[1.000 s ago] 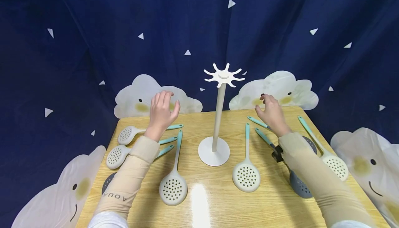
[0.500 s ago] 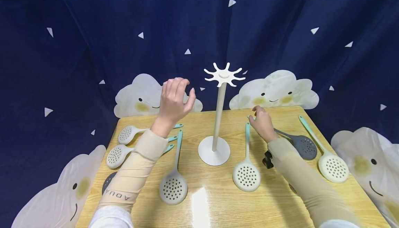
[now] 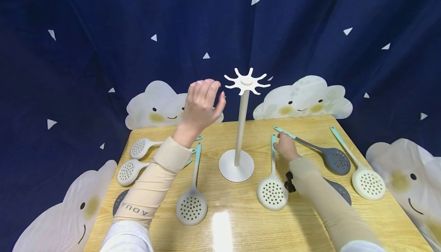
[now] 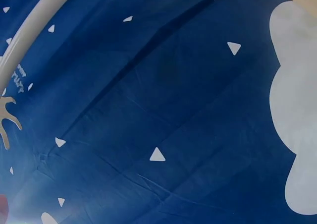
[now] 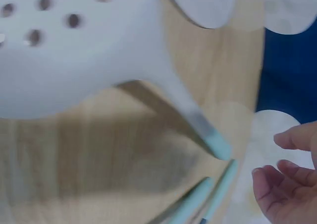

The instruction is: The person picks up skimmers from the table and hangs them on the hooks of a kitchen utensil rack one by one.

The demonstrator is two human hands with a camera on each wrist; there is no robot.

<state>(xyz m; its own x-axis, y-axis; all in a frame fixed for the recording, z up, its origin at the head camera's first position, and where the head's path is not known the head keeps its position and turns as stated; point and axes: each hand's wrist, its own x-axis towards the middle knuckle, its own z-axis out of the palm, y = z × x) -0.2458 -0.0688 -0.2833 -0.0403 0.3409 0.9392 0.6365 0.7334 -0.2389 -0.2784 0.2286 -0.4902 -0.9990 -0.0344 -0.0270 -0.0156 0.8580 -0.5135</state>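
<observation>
My left hand (image 3: 202, 103) is raised in the air just left of the white hook stand (image 3: 242, 122), fingers bent loosely with nothing between them. In the left wrist view the stand's pole (image 4: 34, 28) and part of its hooked top (image 4: 7, 117) appear at the left edge. Low over the table, my right hand (image 3: 286, 147) is right at the mint handle of a white skimmer (image 3: 272, 192), which lies flat with its perforated head toward me. The right wrist view shows the thumb and fingers (image 5: 294, 177) apart, beyond the handle's tip (image 5: 218, 143).
Right of that skimmer lie a dark grey skimmer (image 3: 337, 161), another dark one (image 3: 340, 191) partly behind my forearm, and a cream one (image 3: 368, 184). On the left are white skimmers (image 3: 191, 207) (image 3: 139, 148) and a dark head (image 3: 118, 202). A blue curtain (image 3: 193, 22) hangs behind.
My left hand has moved up and right toward the stand's top. My right hand has come down and left, from above the dark skimmers' handles to the white skimmer's handle.
</observation>
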